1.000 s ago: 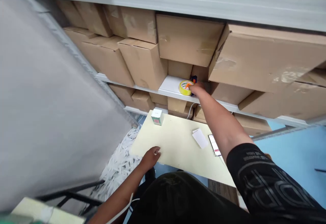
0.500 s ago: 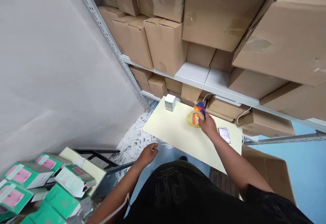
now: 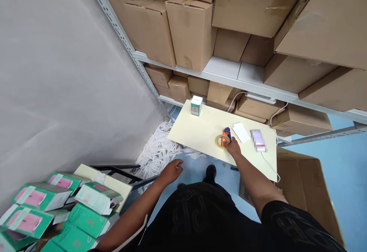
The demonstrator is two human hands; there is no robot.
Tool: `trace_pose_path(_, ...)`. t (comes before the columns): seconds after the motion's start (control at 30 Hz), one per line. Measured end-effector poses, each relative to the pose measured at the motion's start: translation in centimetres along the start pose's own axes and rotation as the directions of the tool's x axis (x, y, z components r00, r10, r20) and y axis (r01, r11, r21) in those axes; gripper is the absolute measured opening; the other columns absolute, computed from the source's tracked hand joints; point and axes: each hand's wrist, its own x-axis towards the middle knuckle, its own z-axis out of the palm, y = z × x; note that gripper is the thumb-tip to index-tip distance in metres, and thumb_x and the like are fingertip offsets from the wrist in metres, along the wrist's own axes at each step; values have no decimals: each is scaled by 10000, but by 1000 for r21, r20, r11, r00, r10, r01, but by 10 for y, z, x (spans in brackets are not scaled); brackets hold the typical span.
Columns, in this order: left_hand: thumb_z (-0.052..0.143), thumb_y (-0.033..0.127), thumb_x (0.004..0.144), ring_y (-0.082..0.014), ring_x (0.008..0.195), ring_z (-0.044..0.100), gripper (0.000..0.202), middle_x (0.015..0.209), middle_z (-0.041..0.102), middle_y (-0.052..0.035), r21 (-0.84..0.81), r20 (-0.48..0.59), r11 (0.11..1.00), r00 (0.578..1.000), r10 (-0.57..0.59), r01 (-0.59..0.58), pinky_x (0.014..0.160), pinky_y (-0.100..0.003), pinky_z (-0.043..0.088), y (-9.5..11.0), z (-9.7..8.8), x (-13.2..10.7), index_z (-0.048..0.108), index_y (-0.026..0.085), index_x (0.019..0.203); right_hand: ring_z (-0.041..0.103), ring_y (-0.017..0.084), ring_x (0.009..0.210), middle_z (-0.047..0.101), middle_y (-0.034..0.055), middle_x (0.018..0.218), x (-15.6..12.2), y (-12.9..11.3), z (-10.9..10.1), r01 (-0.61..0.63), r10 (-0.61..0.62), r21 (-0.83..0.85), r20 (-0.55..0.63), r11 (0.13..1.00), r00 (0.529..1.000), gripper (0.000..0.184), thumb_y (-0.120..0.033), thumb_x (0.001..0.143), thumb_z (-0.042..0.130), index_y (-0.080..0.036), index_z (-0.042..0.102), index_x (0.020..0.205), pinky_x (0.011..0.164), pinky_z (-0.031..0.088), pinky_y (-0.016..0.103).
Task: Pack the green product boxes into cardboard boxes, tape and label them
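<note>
Head view shows the right hand (image 3: pixel 234 148) gripping the orange-and-blue tape dispenser (image 3: pixel 224 140) over the tabletop (image 3: pixel 195 131) near its front edge, the left hand (image 3: pixel 171 172) half-curled and empty beyond it, where a slack grip could drop the dispenser.

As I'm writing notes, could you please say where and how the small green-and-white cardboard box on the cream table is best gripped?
Probably by its left and right walls, the left hand coming from the near side: the box stands upright, flat-walled, with brown cardboard boxes behind it.
</note>
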Motion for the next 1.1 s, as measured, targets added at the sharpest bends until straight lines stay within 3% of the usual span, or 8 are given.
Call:
trace_pose_path(0.07,546,329,907,-239,1083,699,356,1232,721,-114,2,10,1000,1000,14,-14,939,-355,545,-9,-4,-6,677,178,1202,604,323,1269,576,243,1399,-20,6,3,-34,36,34,-68,999,997,732,-510,942,512,-74,402,1520,956,497,372)
trace_pose_path(0.17,549,310,906,-239,1082,704,329,1232,725,-106,7,25,1000,999,24,-25,944,-357,542,-19,-11,-15,687,188,1179,656,301,1170,657,193,1270,-69,23,21,-7,19,94,-129,996,991,638,-457,927,506,-96,493,1453,942,503,364)
trace_pose_path(0.3,557,296,904,-239,1089,705,309,1218,731,-105,11,28,999,999,41,-42,959,-353,532,-24,-18,-28,689,191,1164,716,267,928,722,65,909,-139,48,60,113,-122,154,51,982,991,513,-433,854,550,-147,625,1273,851,510,346)
trace_pose_path(0.4,566,294,897,-238,1081,707,311,1208,733,-104,-7,-15,999,999,42,-42,951,-343,532,-22,-17,-40,689,193,1165,723,250,841,709,20,821,-161,56,75,171,-199,191,139,967,970,442,-470,858,516,-201,656,1179,798,507,338)
trace_pose_path(0.57,566,296,880,-240,1048,711,322,1181,741,-103,-66,-171,996,983,-71,60,939,-346,536,-16,2,-67,697,196,1157,727,261,850,732,36,833,-127,38,67,343,-367,131,263,930,892,420,-485,850,501,-210,684,1109,810,511,352)
trace_pose_path(0.73,569,310,868,-249,1029,705,350,1162,746,-106,-157,-332,967,912,-241,198,949,-356,526,-9,40,-105,709,184,1164,724,239,889,761,47,948,-70,-3,55,528,-506,61,396,847,766,477,-524,853,474,-226,686,1159,806,509,321)
trace_pose_path(0.93,577,338,873,-230,1019,701,358,1153,742,-95,-349,-458,880,761,-459,321,896,-321,535,1,95,-160,707,192,1174,720,239,895,767,67,958,-43,-49,65,687,-590,28,537,727,603,507,-528,852,476,-212,713,1170,767,510,304)
trace_pose_path(1.1,579,335,872,-226,1014,696,347,1155,738,-99,-454,-573,829,606,-552,325,907,-333,541,5,125,-221,707,185,1157,727,244,818,768,71,920,-85,-83,98,726,-609,108,634,679,476,505,-536,838,488,-200,699,1150,735,522,324)
